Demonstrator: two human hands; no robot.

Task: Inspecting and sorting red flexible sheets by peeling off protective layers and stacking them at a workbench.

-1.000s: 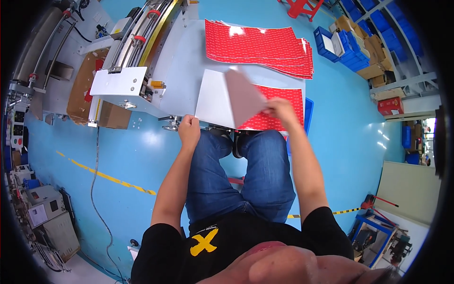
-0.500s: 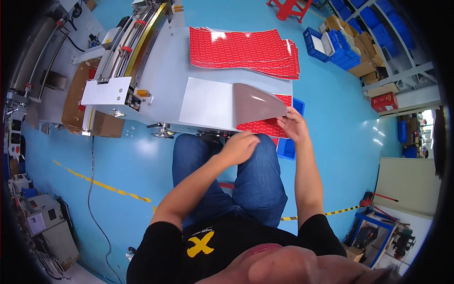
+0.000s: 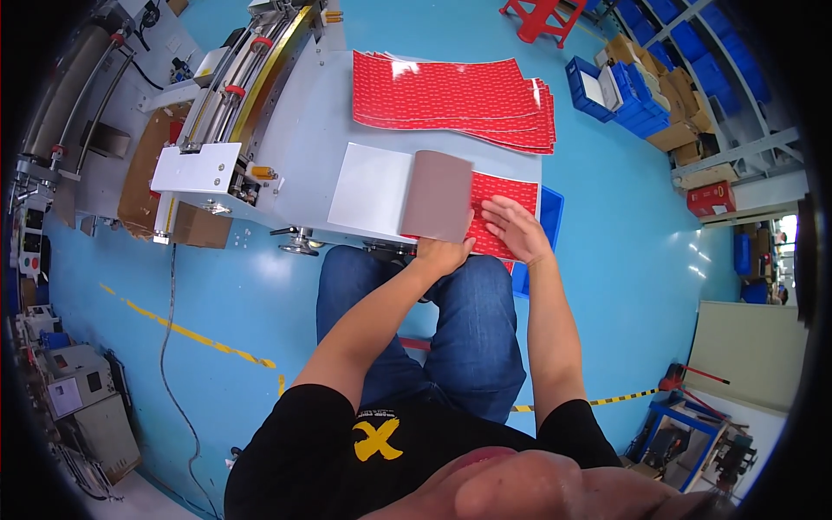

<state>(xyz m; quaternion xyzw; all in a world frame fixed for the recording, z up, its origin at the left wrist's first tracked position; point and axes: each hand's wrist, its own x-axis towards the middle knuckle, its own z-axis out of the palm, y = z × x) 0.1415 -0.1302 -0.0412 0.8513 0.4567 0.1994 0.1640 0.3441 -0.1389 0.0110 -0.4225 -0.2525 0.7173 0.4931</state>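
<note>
On the grey machine table lies a whitish sheet (image 3: 368, 184). Its right part curls back to the left as a grey-brown flap (image 3: 438, 195). My left hand (image 3: 444, 255) is at the flap's near edge, with most of its fingers hidden under it, so its grip does not show. Right of the flap, a red patterned sheet (image 3: 503, 195) is partly uncovered. Over this sheet's right side my right hand (image 3: 517, 230) is open, fingers stretched and nothing held. Farther back lies a fanned stack of glossy red patterned sheets (image 3: 442, 91).
A roller machine (image 3: 238, 87) stands at the table's left, with a hand knob (image 3: 299, 240) on the near side. A blue bin (image 3: 550, 217) sits beside the table's right edge. Beyond are a red stool (image 3: 544, 19), blue crates (image 3: 637, 100) and shelving (image 3: 724, 78).
The flap has folded farther left, uncovering more red sheet. My right hand has let go of its corner and spread open. My left hand has moved forward from my lap to the flap's near edge.
</note>
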